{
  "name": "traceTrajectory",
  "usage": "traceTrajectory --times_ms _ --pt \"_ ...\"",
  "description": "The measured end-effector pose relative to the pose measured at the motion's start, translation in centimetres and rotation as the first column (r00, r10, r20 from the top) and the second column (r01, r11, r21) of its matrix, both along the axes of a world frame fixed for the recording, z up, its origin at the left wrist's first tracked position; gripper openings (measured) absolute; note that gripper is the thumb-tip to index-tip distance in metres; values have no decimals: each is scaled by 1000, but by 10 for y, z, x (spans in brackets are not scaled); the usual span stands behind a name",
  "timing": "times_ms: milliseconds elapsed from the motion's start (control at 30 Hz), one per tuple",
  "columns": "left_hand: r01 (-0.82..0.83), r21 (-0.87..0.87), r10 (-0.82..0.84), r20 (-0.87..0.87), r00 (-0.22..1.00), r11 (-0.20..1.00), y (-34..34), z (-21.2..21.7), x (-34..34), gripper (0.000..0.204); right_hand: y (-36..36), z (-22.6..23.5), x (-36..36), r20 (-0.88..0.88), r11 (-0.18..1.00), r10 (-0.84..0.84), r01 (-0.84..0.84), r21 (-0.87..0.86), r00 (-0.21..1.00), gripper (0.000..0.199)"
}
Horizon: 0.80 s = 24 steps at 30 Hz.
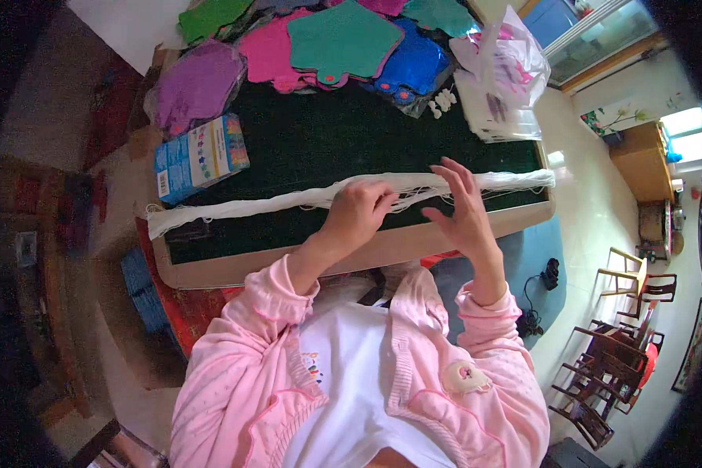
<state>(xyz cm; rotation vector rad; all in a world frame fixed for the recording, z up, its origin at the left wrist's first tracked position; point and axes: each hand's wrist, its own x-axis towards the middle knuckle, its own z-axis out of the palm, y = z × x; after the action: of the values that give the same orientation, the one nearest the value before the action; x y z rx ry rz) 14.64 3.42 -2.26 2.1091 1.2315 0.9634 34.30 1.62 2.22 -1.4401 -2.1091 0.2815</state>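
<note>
Threads [288, 201]: my left hand [356, 212] pinched them at centre; right hand [462, 210] open (fingers spread), at 3 o'clock; sorting barely begun.

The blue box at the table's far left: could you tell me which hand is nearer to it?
Left. The left hand rests on the white thread bundle near the table's middle, apart from the blue box. The right hand is open, farther right.

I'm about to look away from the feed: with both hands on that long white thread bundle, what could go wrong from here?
1. Loose strands already stray from the white thread bundle near the left hand; they could tangle.
2. The right hand is open, so strands might slip.
3. The bundle's ends reach the board's edges and could slide off.
</note>
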Motion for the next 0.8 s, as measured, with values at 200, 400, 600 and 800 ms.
traceTrajectory --times_ms 200,400,600,800 --pt "-26 -189 55 147 988 982 -27 59 0 31 0 -12 -58 -736 811 88 -477 -339 671 62" --pt "-119 6 117 164 980 993 -35 58 -10 43 30 -37 -89 -923 593 195 -790 -159 332 41" --pt "-96 92 94 19 995 991 -34 60 -27 43 27 -77 -101 -844 636 271 -744 -204 464 39" --pt "59 313 -97 106 990 948 -41 96 -25 50 29 -69 -129 -964 523 67 -831 -186 258 11"
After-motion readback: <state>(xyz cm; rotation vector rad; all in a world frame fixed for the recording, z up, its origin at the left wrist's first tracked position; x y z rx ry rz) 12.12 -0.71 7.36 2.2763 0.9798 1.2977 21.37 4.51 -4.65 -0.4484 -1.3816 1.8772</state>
